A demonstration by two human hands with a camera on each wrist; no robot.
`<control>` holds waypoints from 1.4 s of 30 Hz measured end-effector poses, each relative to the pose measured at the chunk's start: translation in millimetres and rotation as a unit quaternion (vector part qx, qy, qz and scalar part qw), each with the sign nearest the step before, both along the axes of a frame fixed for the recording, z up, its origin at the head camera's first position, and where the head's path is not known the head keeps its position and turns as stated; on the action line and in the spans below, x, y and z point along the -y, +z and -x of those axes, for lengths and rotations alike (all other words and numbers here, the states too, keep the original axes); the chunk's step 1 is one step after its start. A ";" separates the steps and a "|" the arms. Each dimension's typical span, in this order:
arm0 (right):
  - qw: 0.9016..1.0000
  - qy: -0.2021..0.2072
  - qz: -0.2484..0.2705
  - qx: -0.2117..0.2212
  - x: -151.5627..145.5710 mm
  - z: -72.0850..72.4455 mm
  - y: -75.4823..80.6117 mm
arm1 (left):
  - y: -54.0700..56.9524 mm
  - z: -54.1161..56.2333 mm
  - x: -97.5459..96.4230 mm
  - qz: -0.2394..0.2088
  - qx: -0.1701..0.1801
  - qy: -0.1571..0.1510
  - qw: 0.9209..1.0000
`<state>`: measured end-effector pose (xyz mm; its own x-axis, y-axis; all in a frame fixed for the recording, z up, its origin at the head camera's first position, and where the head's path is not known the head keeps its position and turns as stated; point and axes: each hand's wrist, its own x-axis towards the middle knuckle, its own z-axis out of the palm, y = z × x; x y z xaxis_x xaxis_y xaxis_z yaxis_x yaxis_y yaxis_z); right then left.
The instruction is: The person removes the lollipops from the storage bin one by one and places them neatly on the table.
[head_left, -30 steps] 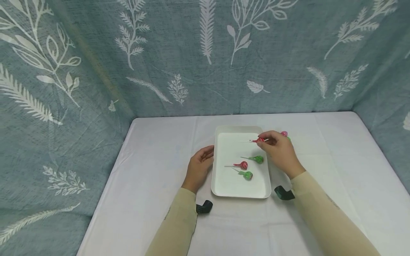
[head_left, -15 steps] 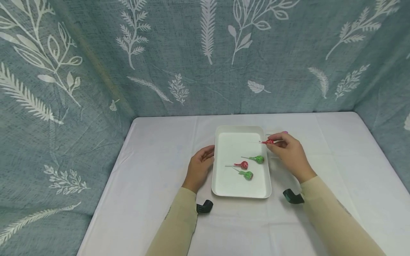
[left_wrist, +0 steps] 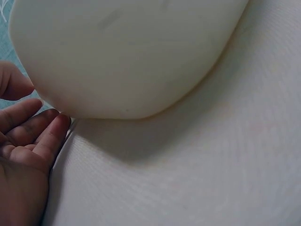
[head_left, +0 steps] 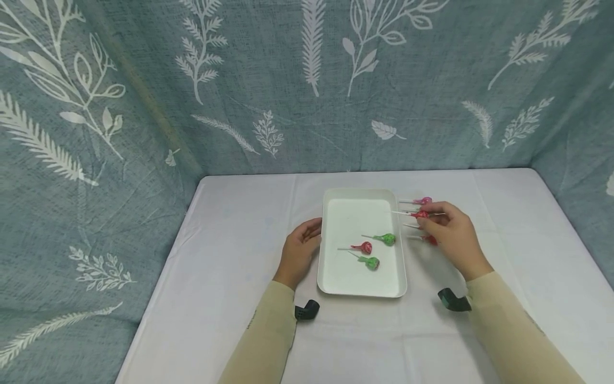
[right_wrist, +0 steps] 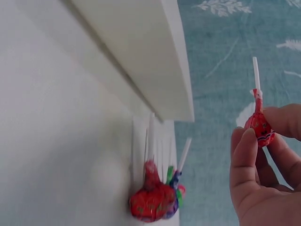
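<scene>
My right hand (head_left: pixel 455 234) pinches a red-wrapped lollipop (head_left: pixel 422 214) by its head, just right of the white tray (head_left: pixel 355 213); the white stick points left. The right wrist view shows this red lollipop (right_wrist: pixel 259 126) between thumb and fingertips, raised off the table. At the tray's left side rests my left hand (head_left: pixel 299 253). Its loosely bent fingers touch the tray's edge (left_wrist: pixel 136 115) in the left wrist view. Inside the tray lie a green lollipop (head_left: pixel 387 239), a red lollipop (head_left: pixel 365 248) and another green lollipop (head_left: pixel 371 263).
Right of the tray lie several lollipops, among them a pink one (head_left: pixel 426 201) and a red one (head_left: pixel 430 240), partly hidden by my right hand. A white cloth (head_left: pixel 240 256) covers the table. A patterned blue-green curtain (head_left: pixel 283 69) hangs behind and at both sides.
My right hand has carried the red lollipop rightward from above the tray to beside it, over the loose lollipops. The left hand and the lollipops in the tray have stayed put.
</scene>
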<state>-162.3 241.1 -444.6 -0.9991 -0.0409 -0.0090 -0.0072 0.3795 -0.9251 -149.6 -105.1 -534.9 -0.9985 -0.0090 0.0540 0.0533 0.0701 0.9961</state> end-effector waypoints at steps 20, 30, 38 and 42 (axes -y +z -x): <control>0.998 -0.022 -0.058 0.022 -23.3 -8.2 -8.1 | -0.4 1.4 -1.0 -0.015 -0.002 0.000 1.000; 0.996 -0.016 -0.085 0.022 -27.3 -14.2 -24.0 | -0.9 2.4 -1.5 -0.011 -0.002 0.003 1.000; 0.995 -0.014 -0.088 0.045 -31.9 -18.2 -31.7 | -1.3 2.2 -2.5 -0.008 -0.001 0.007 1.000; 0.994 -0.016 -0.097 0.046 -34.8 -20.4 -33.8 | -1.1 2.6 -2.4 -0.006 -0.002 0.005 1.000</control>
